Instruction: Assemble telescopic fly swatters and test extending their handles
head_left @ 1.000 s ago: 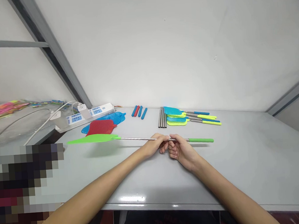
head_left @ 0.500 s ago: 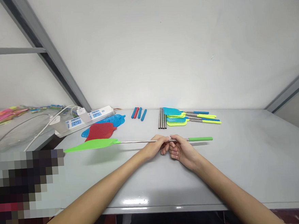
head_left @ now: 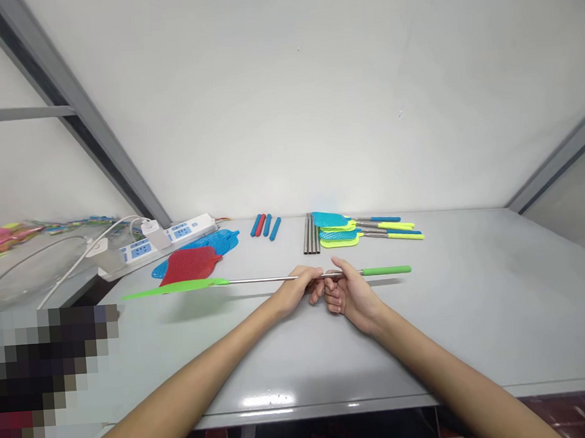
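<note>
A green fly swatter (head_left: 187, 286) with a metal rod and green grip is held level above the table. My left hand (head_left: 300, 286) is closed on the rod, its thumb lying along the metal. Just to the right, my right hand (head_left: 351, 298) curls its fingers around the rod near the green grip, with the thumb lifted off. Behind the swatter's head lie a red swatter head (head_left: 190, 263) and blue swatter heads (head_left: 218, 241). Beyond my hands are metal tubes (head_left: 310, 234) and a pile of blue and yellow swatters (head_left: 341, 239).
Several blue and red grips (head_left: 265, 226) lie near the wall. A white power strip (head_left: 173, 237) with plugged-in chargers stands at the back left of the grey table (head_left: 479, 313). Bagged colourful items (head_left: 3, 239) lie farther left. A blurred-out area covers the lower left.
My right thumb has risen off the rod. Both hands still hold the green fly swatter in nearly the same place. The view has shifted slightly.
</note>
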